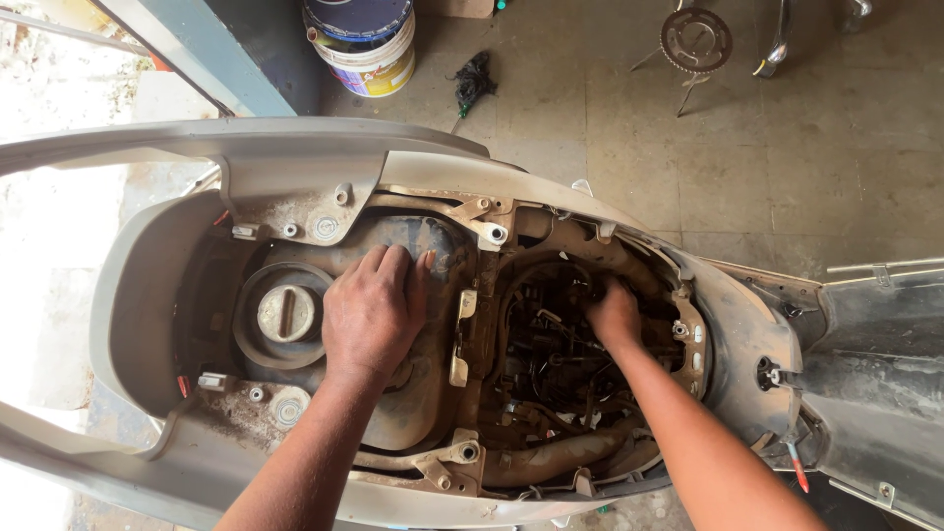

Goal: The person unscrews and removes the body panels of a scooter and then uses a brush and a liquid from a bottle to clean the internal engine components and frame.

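Here your left hand (372, 310) lies flat and open on the dusty fuel tank (413, 393) beside its filler cap (285, 313), bracing you, while your right hand (612, 313) reaches into the engine bay (551, 364), fingers curled among cables, though I cannot tell what they grasp.

Both hands (374, 310) (615, 313) outstretched, palms down.

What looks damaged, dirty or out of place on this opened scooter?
The scooter body has its seat removed, so the dusty fuel tank and the engine bay lie exposed. Rust shows on the frame bracket. The left hand rests flat on the tank; the right hand reaches among the wiring. A black rag lies on the floor.
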